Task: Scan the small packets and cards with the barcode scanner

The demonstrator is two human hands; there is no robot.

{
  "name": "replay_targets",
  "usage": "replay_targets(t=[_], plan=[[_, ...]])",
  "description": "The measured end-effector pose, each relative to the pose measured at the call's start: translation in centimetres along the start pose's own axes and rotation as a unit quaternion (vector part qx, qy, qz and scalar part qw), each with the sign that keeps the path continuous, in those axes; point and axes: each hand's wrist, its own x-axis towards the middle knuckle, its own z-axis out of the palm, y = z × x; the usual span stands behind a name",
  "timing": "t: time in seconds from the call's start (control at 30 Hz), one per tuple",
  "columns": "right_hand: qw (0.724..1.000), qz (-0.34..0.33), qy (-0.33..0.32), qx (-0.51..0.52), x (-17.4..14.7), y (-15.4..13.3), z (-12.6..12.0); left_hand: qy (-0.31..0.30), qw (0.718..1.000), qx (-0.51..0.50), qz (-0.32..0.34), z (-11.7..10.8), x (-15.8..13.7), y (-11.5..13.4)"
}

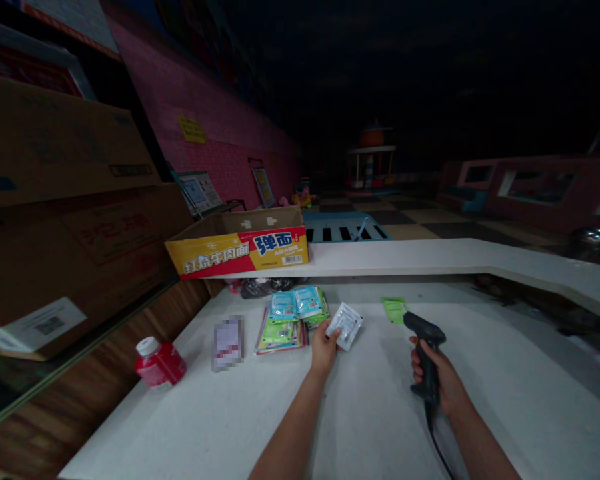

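My left hand [324,347] pinches a silvery-white sachet [349,327] by its left edge, a little right of a pile of packets. Wrapped around the handle of a black barcode scanner [427,360] is my right hand [445,377]; the scanner's head points up and left, and its cable runs down toward me. Beyond the scanner a green packet [395,310] lies on the white counter [365,407]. Blue packets [295,303] and green packets [279,332] lie stacked on flat, colourful packaging left of my left hand.
A red bottle with a white cap [161,363] and a blurred-out flat item [228,343] are on the left. A yellow-and-red noodle carton [240,250] sits on the raised ledge [400,257] behind. Large cardboard boxes [80,233] stand at far left.
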Motion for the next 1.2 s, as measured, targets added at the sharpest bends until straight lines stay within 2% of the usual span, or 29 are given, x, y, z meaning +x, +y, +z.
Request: replay_targets(t=[0.17, 0.33, 0.47, 0.77, 0.97, 1.2], plan=[[0.994, 0.012, -0.039, -0.106, -1.0, -1.3, 1.1, 0.003, 0.999, 0.050, 0.008, -0.2, 0.0, -1.0], [0.965, 0.018, -0.099, -0.243, -2.8, -1.5, 1.7, 0.011, 0.990, 0.138, 0.022, -0.3, 0.0, -1.2], [0.942, 0.010, -0.133, -0.307, -4.2, -1.2, 1.6, 0.009, 0.989, 0.147, 0.033, -0.4, -0.1, -1.2], [0.930, 0.036, -0.146, -0.335, -6.5, -2.0, 1.7, 0.006, 0.995, 0.102, 0.003, -0.1, -0.2, -0.7], [0.918, 0.063, -0.162, -0.357, -6.5, -2.2, 1.4, 0.008, 0.996, 0.091, 0.002, -0.1, 0.0, -0.9], [0.913, 0.082, -0.166, -0.363, -5.4, -1.6, 0.5, 0.005, 0.990, 0.127, 0.054, -0.6, 0.1, -1.6]])
